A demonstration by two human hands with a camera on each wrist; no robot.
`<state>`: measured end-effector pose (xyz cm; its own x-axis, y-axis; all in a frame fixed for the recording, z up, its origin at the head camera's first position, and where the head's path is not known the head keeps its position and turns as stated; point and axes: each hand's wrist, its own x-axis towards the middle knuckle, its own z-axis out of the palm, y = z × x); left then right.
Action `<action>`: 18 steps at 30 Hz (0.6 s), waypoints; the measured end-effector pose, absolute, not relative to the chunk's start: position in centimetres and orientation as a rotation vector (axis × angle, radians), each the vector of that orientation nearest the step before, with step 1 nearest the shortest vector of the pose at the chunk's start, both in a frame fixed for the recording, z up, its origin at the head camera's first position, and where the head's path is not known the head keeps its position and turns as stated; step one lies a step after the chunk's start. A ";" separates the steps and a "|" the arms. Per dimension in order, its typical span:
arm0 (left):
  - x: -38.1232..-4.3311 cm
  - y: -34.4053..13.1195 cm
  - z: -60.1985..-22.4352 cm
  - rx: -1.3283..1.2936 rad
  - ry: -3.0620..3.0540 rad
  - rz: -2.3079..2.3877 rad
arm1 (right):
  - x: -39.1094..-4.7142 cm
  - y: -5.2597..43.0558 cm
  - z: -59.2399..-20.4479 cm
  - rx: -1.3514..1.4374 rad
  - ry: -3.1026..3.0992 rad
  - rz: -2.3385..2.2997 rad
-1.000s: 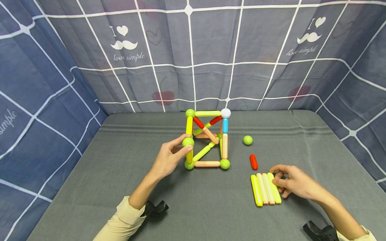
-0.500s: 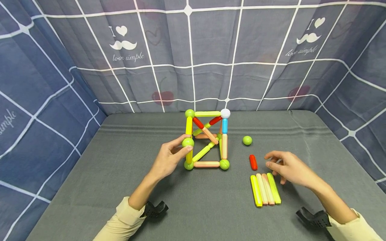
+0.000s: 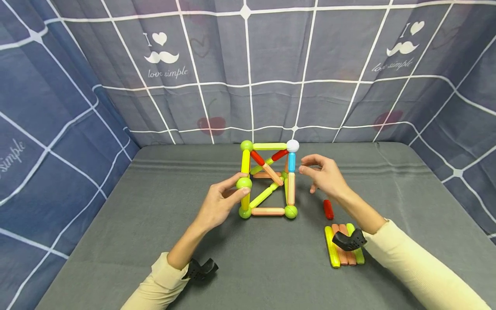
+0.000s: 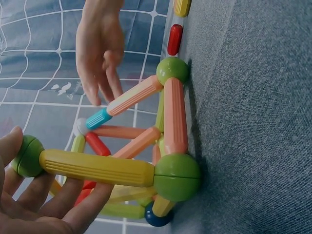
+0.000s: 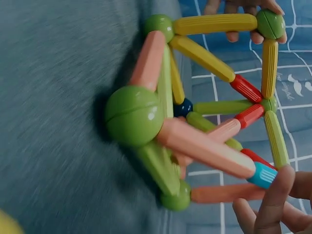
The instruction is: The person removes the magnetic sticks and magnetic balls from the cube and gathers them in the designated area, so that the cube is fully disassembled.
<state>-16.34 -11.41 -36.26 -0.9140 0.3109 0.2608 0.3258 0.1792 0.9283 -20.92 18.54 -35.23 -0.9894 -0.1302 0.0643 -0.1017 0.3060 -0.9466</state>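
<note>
A cube-like frame of magnetic rods and balls stands on the grey cloth, with a yellow rod [image 4: 97, 168] up its left front edge. My left hand [image 3: 217, 202] pinches the green ball [image 3: 244, 184] atop that rod between thumb and fingers. To the frame's right is my right hand [image 3: 324, 175], fingers loosely bent, with no object visible in them. Its fingertips are close to the blue rod [image 3: 292, 162] below the white ball [image 3: 292, 146]; contact cannot be told. From the right wrist, a fingertip overlaps the blue rod [image 5: 263, 174]. A dark blue ball [image 4: 157, 214] sits low at the frame's back.
A short red rod [image 3: 328, 209] lies right of the frame. Nearer, several long rods lie side by side, a yellow one [image 3: 332, 247] leftmost, partly covered by the right wrist's black mount [image 3: 350, 240]. A checked curtain [image 3: 217, 103] hangs behind the cloth-covered table [image 3: 162, 172].
My right hand has left the row of long rods and moved up and left to beside the blue rod. It now covers where the loose green ball lay. My left hand keeps its hold.
</note>
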 end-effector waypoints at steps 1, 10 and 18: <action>-16.4 -11.4 -36.3 -0.649 -2.404 -1.896 | -21.3 18.2 -35.3 -0.196 2.490 -1.860; -16.3 -11.2 -36.2 -0.643 -2.423 -1.879 | -22.7 16.3 -35.5 -0.052 2.382 -2.036; -16.3 -11.3 -36.5 -0.658 -2.418 -1.851 | -22.0 16.1 -35.6 -0.091 2.413 -2.054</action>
